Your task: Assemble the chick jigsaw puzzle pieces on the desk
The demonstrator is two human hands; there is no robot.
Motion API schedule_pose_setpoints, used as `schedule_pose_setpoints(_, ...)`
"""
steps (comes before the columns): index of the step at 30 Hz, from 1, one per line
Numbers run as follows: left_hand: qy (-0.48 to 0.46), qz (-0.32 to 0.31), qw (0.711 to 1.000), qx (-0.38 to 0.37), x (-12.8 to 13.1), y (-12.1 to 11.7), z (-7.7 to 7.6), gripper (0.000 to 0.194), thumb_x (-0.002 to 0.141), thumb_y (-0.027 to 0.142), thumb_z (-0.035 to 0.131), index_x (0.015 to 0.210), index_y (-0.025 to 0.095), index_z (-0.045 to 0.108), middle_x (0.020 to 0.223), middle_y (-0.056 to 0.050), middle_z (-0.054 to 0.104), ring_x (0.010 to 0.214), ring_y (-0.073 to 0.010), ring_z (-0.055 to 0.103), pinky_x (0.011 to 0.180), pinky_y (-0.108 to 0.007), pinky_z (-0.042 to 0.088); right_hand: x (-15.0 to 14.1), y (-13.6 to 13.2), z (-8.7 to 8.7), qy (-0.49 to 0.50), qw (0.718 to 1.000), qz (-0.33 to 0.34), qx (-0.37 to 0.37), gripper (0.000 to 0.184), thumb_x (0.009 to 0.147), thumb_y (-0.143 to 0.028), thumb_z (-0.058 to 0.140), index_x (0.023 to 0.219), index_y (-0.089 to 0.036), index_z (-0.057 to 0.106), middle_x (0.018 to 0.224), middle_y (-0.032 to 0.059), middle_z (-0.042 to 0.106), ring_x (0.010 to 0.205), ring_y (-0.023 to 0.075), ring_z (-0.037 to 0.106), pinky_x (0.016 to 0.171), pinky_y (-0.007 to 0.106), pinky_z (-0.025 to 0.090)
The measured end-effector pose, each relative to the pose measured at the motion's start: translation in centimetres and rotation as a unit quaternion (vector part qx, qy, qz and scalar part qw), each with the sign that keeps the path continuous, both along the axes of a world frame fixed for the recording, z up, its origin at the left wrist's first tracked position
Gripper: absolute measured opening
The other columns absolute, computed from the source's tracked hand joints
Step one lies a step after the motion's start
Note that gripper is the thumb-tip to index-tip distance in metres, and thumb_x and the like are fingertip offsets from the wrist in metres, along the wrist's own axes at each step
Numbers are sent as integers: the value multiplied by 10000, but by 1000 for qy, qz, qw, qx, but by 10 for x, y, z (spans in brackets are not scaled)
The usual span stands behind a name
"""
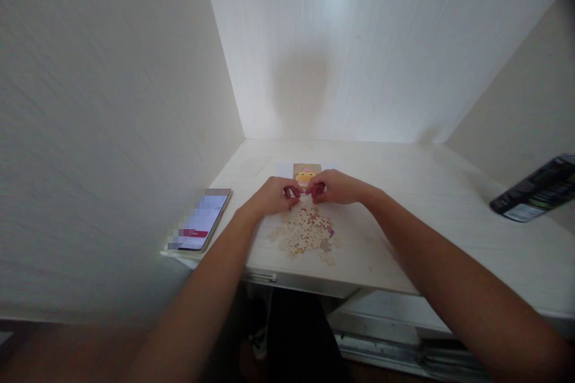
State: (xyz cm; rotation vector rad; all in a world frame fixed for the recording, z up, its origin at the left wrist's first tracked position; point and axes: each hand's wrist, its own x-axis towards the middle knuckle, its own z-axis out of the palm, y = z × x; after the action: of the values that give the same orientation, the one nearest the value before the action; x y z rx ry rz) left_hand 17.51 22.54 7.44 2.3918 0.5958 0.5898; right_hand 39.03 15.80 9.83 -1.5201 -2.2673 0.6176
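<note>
A loose heap of small pale jigsaw puzzle pieces (pixel 305 230) lies on the white desktop, most showing their plain side and a few showing colour. My left hand (pixel 279 194) is at the far left edge of the heap, with thumb and fingers curled into a pinch. Facing it, my right hand (pixel 333 186) is pinched as well, its fingertips almost meeting the left ones. Something small and whitish shows between the fingertips, too small to make out. Just behind the hands is a brown picture card (pixel 307 171) with a yellow cartoon figure, its lower part hidden by the fingers.
A phone (pixel 204 221) with a lit screen lies at the desk's left edge by the side wall. On the right stands a dark can (pixel 534 191), tilted in view. White panels enclose the desk (pixel 381 239) at the back and sides.
</note>
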Motion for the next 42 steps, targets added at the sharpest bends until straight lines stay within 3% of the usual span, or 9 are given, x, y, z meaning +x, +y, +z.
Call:
schedule_pose_setpoints(8,3,16,1000,-14,0,0,4,197,726,84,666,899,172,703,731,-20,669,606,-145,567,587,-268,429,-4,-5,4,-5,999,-17,39,209,679,-90,639,837,-188,733,750,7,702,651,112,606,633,238,445)
schedule_pose_setpoints(14,-9,29,999,-14,1,5,-2,217,764,102,677,968,176,694,782,-24,692,656,-156,609,628,-275,460,10,-1,5,6,1000,2,-22,205,684,-184,719,875,-233,776,739,2,720,682,143,623,645,258,452)
schedule_pose_setpoints(19,17,27,999,28,2,6,-4,122,756,98,683,821,192,729,727,-21,670,627,-166,579,638,-297,440,25,-1,8,1,997,26,-69,222,733,-311,722,932,-232,782,743,6,710,681,142,597,619,256,437)
schedule_pose_setpoints(26,38,20,995,89,4,2,4,133,775,135,675,852,205,757,832,-52,649,707,-185,558,698,-322,418,11,-6,4,5,991,47,-125,260,687,-331,762,923,-226,784,688,-5,692,626,128,577,588,248,419)
schedule_pose_setpoints(32,63,-32,993,92,7,-5,6,48,777,187,720,793,205,761,772,-33,625,644,-146,526,650,-304,390,8,-7,7,-36,992,42,-112,259,715,-340,746,934,-206,776,774,25,721,677,146,595,610,260,440)
schedule_pose_setpoints(42,91,-56,990,95,6,-8,10,120,811,229,642,844,181,746,762,-36,631,653,-135,522,615,-296,359,17,-10,18,-14,986,65,-151,311,818,-416,638,958,-165,759,893,49,740,782,169,608,714,290,452)
